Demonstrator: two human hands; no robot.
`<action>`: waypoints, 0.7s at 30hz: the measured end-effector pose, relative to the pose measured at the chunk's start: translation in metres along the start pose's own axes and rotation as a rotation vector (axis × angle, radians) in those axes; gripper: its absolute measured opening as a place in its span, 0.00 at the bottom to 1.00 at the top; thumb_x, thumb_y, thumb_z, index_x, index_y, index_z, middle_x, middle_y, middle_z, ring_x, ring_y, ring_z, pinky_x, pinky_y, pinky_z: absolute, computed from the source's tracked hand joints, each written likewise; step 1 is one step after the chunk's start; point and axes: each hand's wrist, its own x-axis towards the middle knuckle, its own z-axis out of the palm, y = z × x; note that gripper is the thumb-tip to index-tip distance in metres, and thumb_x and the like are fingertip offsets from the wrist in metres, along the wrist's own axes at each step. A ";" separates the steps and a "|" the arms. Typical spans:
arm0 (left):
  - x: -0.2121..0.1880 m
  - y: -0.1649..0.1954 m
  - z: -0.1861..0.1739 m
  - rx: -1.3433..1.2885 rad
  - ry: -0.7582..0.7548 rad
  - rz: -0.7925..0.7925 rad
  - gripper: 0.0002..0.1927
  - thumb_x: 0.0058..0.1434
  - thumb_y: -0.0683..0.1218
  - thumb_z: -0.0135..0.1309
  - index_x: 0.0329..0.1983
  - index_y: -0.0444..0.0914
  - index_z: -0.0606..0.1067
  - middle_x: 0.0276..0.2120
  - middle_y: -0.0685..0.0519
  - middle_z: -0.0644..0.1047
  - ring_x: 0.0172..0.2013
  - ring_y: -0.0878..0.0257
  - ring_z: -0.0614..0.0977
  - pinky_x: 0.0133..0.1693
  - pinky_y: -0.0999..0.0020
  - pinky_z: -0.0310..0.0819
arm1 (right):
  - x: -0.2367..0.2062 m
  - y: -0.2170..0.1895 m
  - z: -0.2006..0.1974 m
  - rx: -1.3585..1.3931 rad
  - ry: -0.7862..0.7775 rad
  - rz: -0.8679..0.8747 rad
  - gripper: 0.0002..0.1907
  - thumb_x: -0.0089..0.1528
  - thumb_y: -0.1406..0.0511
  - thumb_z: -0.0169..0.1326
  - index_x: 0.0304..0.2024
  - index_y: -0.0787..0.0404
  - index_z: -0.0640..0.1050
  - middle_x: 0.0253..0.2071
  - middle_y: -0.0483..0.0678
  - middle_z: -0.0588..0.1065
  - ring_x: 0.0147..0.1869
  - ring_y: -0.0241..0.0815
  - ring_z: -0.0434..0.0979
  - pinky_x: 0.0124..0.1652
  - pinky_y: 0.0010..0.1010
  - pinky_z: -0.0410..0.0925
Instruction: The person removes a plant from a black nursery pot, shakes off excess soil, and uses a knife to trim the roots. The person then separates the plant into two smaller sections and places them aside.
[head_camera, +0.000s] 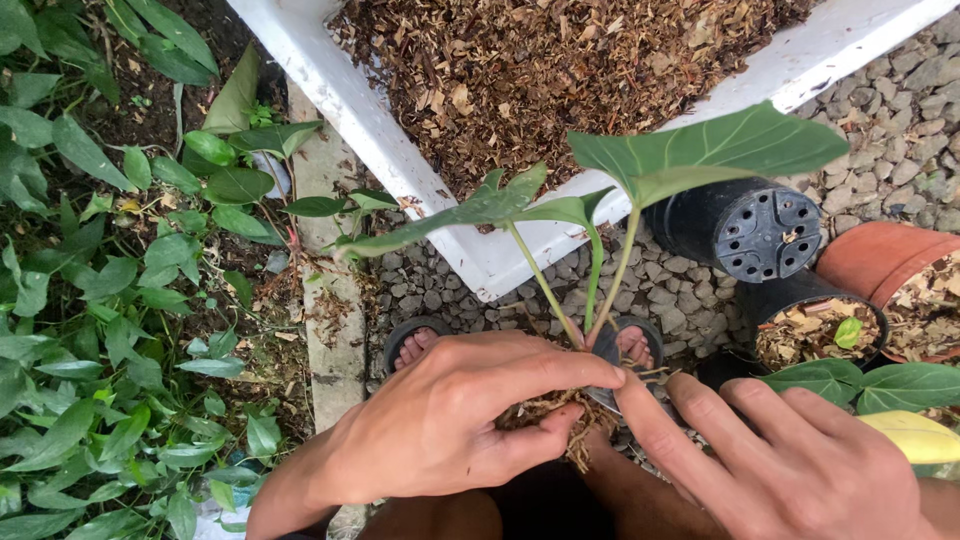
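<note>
Between my two hands, low in the view, hangs a small plant (590, 290) with its bare root ball (545, 412). My left hand (450, 420) is curled round the roots, thumb below and index finger laid across the top, so it grips the clump just under the stems. My right hand (790, 460) comes in from the other side with its fingers loosely spread; its index fingertip touches the roots near the stem base, and I cannot tell whether its thumb pinches anything. I count three thin stems rising from the clump and three main leaves, one broad and two narrower. Beneath the plant show my two feet in dark sandals (622, 345) on grey gravel (440, 285). Further out I count two black plastic pots: one (745, 225) lying on its side with its holed bottom toward me, one (815, 325) upright and filled with brown chips and a tiny leaf. One terracotta pot (880, 265) stands beside them. One white trough (330, 80) full of wood chips runs across the top, and green groundcover (110, 300) fills the left. As I judge it, the stems are the weak point: a squeeze too high or a twist between the hands could snap them at the base, and loose roots could tear away if the clump is pulled apart unevenly.
</note>
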 end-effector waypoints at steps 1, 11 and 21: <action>0.000 0.000 0.000 0.014 0.013 0.011 0.21 0.65 0.43 0.61 0.61 0.41 0.75 0.44 0.50 0.82 0.42 0.56 0.86 0.46 0.64 0.82 | -0.001 0.000 0.000 0.006 -0.008 0.013 0.34 0.53 0.56 0.51 0.61 0.58 0.78 0.42 0.49 0.78 0.35 0.41 0.76 0.29 0.26 0.66; -0.001 0.002 -0.004 0.020 -0.008 0.001 0.22 0.65 0.44 0.61 0.63 0.42 0.75 0.41 0.51 0.81 0.41 0.56 0.86 0.45 0.64 0.82 | -0.010 -0.002 0.000 0.046 -0.049 0.041 0.33 0.57 0.56 0.51 0.65 0.56 0.76 0.41 0.48 0.76 0.36 0.41 0.75 0.31 0.27 0.65; -0.001 0.001 -0.003 0.023 -0.016 0.005 0.22 0.64 0.43 0.61 0.62 0.42 0.75 0.39 0.53 0.81 0.39 0.58 0.85 0.44 0.64 0.81 | -0.005 -0.002 -0.003 0.060 -0.049 0.059 0.37 0.55 0.54 0.47 0.66 0.59 0.74 0.46 0.52 0.78 0.39 0.42 0.76 0.33 0.29 0.67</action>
